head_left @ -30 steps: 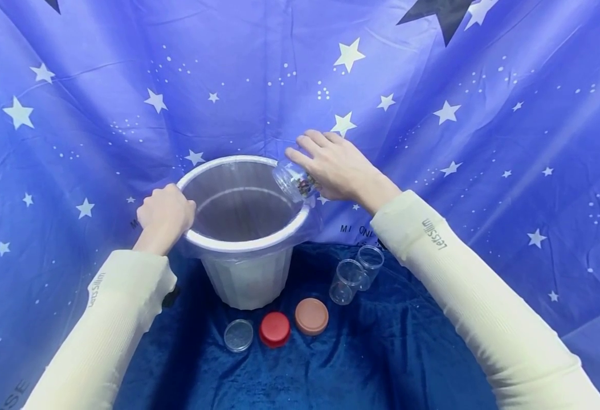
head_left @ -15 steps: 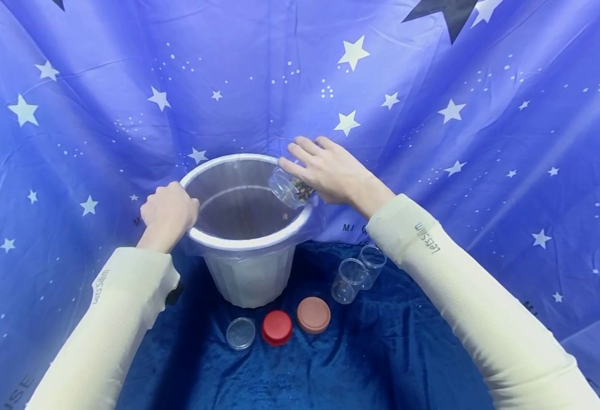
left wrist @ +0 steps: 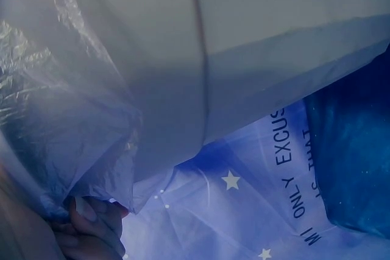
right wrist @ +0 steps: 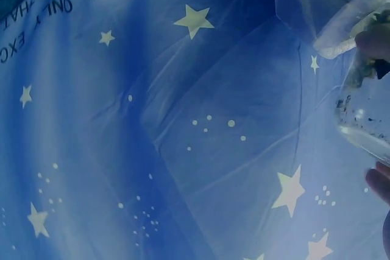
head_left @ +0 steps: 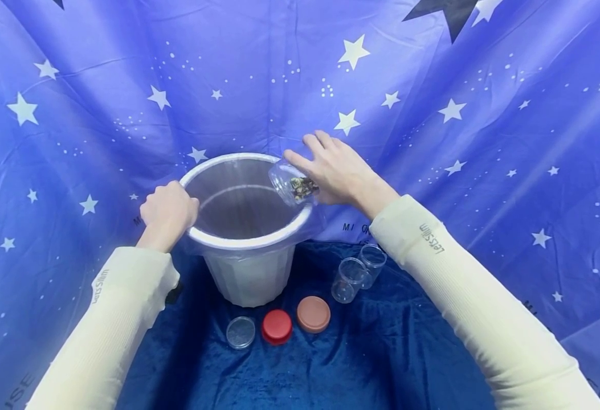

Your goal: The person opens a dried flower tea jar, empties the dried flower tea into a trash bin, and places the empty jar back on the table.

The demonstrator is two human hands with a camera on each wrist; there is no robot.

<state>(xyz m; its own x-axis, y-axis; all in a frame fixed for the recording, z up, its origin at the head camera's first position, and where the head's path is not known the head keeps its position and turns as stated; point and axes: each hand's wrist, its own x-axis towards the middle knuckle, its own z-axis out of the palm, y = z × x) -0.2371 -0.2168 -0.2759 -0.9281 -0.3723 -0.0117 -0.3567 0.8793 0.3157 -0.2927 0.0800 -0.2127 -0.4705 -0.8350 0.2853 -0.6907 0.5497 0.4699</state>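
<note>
A white trash bin (head_left: 250, 276) lined with a clear plastic bag (left wrist: 97, 144) stands in the middle of the head view. My left hand (head_left: 168, 210) grips the bin's left rim, and in the left wrist view its curled fingers hold the bag's edge. Over the right rim, my right hand (head_left: 338, 171) holds a clear plastic jar (head_left: 282, 181) tilted on its side, mouth toward the bin's opening. Dark, mottled small pieces (head_left: 302, 188) lie inside the jar. At the right edge of the right wrist view, fingers (right wrist: 381, 184) are at the jar's wall.
In front of the bin on the dark blue cloth (head_left: 300, 376) lie a clear lid (head_left: 240, 332), a red lid (head_left: 277, 326) and an orange-brown lid (head_left: 313, 314). Two clear jars (head_left: 351, 272) stand to the right. A star-printed blue curtain (head_left: 258, 74) hangs close behind the bin.
The jar dipped toward the bin with a small piece falling half a second ago, then rose slightly. Its contents have shifted. The left hand stays on the rim.
</note>
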